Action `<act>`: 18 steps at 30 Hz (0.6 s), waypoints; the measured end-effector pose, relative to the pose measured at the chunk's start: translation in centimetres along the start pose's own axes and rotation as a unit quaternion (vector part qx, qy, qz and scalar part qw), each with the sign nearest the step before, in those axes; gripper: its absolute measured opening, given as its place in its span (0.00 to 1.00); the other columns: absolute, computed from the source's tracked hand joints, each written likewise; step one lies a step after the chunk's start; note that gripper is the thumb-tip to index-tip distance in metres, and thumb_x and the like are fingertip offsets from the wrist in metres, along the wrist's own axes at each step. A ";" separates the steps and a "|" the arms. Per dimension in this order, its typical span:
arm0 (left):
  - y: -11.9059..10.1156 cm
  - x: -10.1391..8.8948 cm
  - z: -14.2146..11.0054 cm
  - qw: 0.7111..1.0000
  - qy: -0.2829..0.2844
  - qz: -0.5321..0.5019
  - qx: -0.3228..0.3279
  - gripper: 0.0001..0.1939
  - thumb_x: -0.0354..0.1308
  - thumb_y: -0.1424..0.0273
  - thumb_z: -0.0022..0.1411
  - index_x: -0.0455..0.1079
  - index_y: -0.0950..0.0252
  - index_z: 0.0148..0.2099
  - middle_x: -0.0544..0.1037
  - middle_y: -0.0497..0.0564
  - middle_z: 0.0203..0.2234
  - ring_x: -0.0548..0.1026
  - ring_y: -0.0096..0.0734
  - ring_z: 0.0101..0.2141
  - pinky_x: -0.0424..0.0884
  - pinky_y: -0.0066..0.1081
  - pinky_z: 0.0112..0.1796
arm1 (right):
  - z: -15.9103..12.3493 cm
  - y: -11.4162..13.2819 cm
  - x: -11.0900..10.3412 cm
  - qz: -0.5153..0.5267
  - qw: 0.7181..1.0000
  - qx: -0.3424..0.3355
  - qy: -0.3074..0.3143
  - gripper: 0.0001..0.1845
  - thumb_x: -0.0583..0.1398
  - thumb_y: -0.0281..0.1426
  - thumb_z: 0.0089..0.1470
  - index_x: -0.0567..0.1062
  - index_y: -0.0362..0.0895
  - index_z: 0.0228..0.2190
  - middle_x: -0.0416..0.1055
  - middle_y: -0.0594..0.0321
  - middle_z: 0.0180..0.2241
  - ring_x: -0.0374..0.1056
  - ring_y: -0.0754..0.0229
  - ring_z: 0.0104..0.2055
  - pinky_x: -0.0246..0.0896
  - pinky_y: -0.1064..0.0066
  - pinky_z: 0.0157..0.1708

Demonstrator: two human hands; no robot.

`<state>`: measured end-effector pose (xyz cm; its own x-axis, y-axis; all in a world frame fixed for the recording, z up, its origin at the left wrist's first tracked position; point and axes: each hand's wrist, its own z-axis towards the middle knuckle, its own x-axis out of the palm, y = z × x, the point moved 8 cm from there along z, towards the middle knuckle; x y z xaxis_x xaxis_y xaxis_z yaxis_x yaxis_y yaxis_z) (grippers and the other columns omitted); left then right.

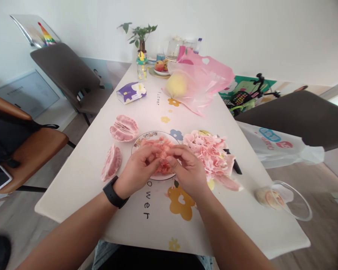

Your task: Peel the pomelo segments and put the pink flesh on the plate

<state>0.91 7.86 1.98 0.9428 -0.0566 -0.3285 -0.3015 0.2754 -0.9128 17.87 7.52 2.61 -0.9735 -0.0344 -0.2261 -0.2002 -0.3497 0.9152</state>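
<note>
Both my left hand [142,165] and my right hand [187,167] are over a round plate [134,144] with a printed rim. Their fingertips meet around a small piece of pink pomelo flesh [163,152], partly hidden by the fingers. Loose pink pulp [154,143] fills the plate beneath. Left of the plate lie two peeled pomelo chunks, a larger one [124,128] behind and a narrower one [112,162] in front. A heap of pink peel and membrane [207,152] lies beside my right hand, with a black handle [237,167] sticking out from under it.
A pink plastic bag [205,78] with a yellow round fruit inside stands farther back, near a tissue pack [131,92], a bottle [142,69] and a fruit plate [161,72]. A clear bowl [295,198] sits at the right edge. Chairs flank the table [84,176].
</note>
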 end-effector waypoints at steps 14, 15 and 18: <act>0.9 -1.3 0.2 0.991 -0.045 0.111 -0.061 0.08 0.60 0.62 0.70 0.76 0.61 0.41 0.72 0.44 0.25 0.69 0.30 0.26 0.67 0.34 0.33 | -0.4 3.3 0.1 -0.174 0.974 -0.144 -0.015 0.09 0.57 0.31 0.70 0.70 0.48 0.34 0.71 0.61 0.34 0.69 0.56 0.37 0.67 0.63 0.39; 1.2 -1.8 0.3 0.988 -0.062 0.118 -0.075 0.08 0.61 0.62 0.69 0.76 0.61 0.43 0.71 0.44 0.24 0.69 0.30 0.26 0.67 0.34 0.33 | -0.2 3.0 -0.7 -0.177 0.975 -0.124 -0.042 0.09 0.57 0.32 0.70 0.70 0.49 0.34 0.71 0.62 0.33 0.68 0.56 0.36 0.66 0.63 0.38; 1.9 -3.4 0.8 0.977 -0.121 0.154 -0.090 0.10 0.61 0.62 0.68 0.78 0.61 0.46 0.72 0.46 0.27 0.71 0.33 0.30 0.69 0.35 0.35 | 0.3 1.5 -2.9 -0.203 0.975 -0.030 -0.085 0.08 0.58 0.35 0.69 0.71 0.49 0.35 0.73 0.63 0.33 0.69 0.56 0.35 0.64 0.64 0.36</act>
<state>-2.79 9.39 1.55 0.8032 0.2361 -0.5469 -0.5755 0.0702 -0.8148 20.37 7.39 4.80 -0.8202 0.2728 -0.5028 -0.5716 -0.3566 0.7389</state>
